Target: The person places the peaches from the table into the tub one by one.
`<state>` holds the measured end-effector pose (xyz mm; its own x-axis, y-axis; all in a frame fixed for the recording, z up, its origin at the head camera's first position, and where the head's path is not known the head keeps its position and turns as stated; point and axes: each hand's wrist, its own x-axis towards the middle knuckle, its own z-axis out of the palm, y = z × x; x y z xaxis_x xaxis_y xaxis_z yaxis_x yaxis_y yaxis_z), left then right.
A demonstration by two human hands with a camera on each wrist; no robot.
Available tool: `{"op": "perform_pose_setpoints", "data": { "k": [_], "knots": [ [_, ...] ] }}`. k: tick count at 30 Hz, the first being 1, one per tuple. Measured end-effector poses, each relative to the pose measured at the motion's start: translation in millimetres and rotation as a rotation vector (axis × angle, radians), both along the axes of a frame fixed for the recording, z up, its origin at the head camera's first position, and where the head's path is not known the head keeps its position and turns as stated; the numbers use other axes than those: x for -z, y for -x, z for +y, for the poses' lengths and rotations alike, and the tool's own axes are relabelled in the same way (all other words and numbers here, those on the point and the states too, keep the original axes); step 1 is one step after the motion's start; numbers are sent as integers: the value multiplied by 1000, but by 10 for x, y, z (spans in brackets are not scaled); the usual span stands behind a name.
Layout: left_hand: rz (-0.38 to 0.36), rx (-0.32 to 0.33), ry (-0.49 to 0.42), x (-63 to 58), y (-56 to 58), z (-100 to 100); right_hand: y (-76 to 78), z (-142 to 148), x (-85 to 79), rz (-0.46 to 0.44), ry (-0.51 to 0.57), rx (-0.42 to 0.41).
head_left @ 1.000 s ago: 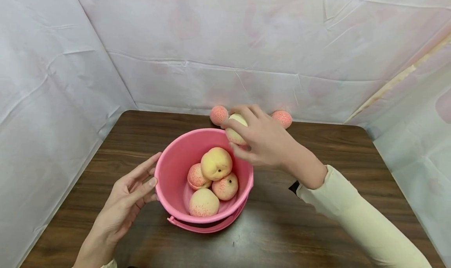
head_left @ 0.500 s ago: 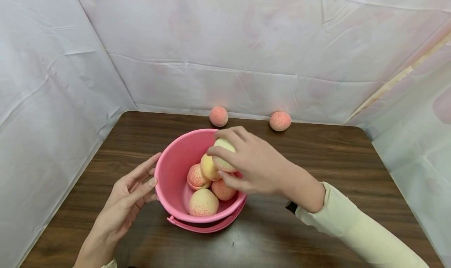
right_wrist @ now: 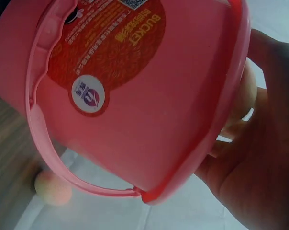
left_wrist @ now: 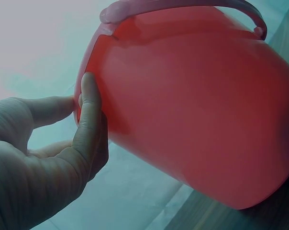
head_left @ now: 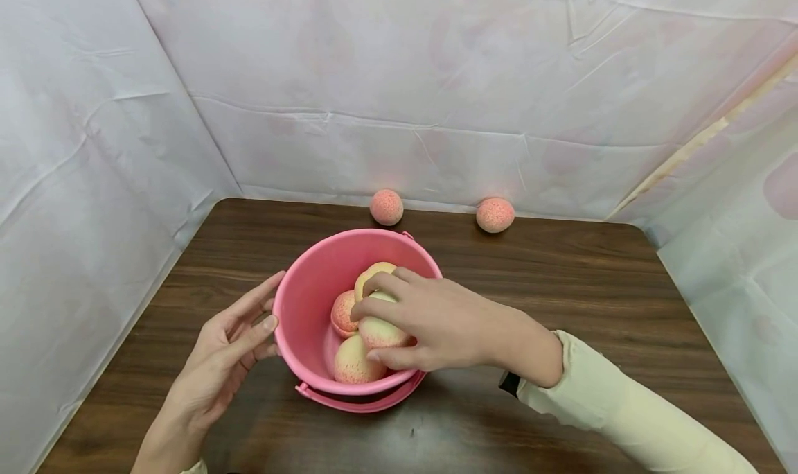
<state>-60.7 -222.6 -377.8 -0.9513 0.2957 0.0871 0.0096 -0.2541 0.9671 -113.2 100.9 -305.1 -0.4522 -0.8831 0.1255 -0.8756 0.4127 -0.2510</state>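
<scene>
Pink plastic lies nearest us: the bucket [head_left: 305,308], its handle [head_left: 368,407] slung low at six o'clock. At nine, we see the left hand [head_left: 218,355] pinching the rim [head_left: 355,231]. Inside at six sits a pale peach [head_left: 355,363]. Reaching over from three, the right hand [head_left: 430,321] has its fingers curled round a held peach [head_left: 379,332] near the bucket's middle; what lies beneath is hidden from us. That fruit has just come down from about two o'clock, toward us, so we judge it nearly placed but not let go. Beyond it we find a red-speckled peach [head_left: 342,313] toward ten and, partly covered, a yellow peach [head_left: 377,269] toward one. Farther off on the wood-grained table [head_left: 561,280] rest two outer peaches [head_left: 386,207], just past twelve and at two, before the white sheet [head_left: 399,79].
</scene>
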Motion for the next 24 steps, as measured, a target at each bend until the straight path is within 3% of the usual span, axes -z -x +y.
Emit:
{"op": "perform_pose_setpoints", "data": {
  "k": [12, 17, 24],
  "knots": [
    [0, -1, 3, -9, -3, -2, 78, -43, 14, -220, -148, -17],
    [1, -1, 4, -2, -8, -8, 128, -90, -11, -274, -219, -57],
    [3, -1, 6, 9, -3, -2, 130, -152, -14, -294, -267, -42]
  ]
}}
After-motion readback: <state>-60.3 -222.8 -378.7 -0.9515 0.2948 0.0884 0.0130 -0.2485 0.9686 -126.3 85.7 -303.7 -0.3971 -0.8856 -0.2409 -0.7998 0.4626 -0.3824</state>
